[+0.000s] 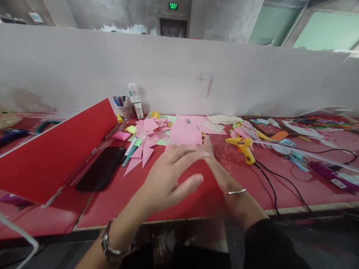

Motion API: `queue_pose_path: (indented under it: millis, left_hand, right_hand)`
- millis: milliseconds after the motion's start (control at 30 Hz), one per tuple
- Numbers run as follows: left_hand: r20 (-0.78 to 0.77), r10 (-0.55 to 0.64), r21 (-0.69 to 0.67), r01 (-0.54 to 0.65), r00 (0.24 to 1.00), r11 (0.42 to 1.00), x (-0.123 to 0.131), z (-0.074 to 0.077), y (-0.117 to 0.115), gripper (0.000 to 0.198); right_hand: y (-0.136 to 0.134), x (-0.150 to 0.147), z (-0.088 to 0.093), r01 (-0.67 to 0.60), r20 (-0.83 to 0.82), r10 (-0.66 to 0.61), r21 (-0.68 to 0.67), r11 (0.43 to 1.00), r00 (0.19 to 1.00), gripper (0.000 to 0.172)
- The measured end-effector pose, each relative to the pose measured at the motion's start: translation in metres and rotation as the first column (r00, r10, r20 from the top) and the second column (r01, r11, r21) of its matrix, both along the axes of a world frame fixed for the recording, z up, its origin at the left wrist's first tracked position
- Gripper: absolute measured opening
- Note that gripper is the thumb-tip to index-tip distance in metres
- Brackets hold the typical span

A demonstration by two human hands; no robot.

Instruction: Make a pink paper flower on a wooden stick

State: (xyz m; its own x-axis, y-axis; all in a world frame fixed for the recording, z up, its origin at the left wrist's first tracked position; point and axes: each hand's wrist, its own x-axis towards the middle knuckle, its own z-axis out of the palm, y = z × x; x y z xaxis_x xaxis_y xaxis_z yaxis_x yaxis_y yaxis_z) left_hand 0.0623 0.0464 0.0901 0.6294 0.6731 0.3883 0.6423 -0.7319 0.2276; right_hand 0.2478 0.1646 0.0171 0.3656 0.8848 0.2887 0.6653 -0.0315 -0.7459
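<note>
My left hand [168, 175] hovers over the red table [117, 201] with its fingers stretched out and apart, holding nothing. It points toward a pink paper sheet [185, 133] lying flat in the middle. My right hand [208, 146] reaches to the sheet's near right corner and touches it; its fingers are mostly hidden behind the left hand. A silver bracelet sits on the right wrist, a watch on the left. A heap of pink paper triangles [147, 140] lies just left of the sheet.
A yellow glue gun [243, 145] with a black cord lies right of the sheet. A black phone [101, 168] and a tilted red board [53, 151] are at the left. A pen cup [122, 106] and bottle stand by the white partition. Craft clutter fills the right.
</note>
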Motion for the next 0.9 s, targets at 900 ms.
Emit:
queue_pose_path:
  millis: [900]
  left_hand:
    - [-0.309,0.189,0.222,-0.123,0.932,0.967,-0.029,-0.052,0.045,0.058]
  right_hand:
    - [-0.042,-0.012,0.036,-0.364,-0.131,0.387,0.168,0.916,0.913,0.036]
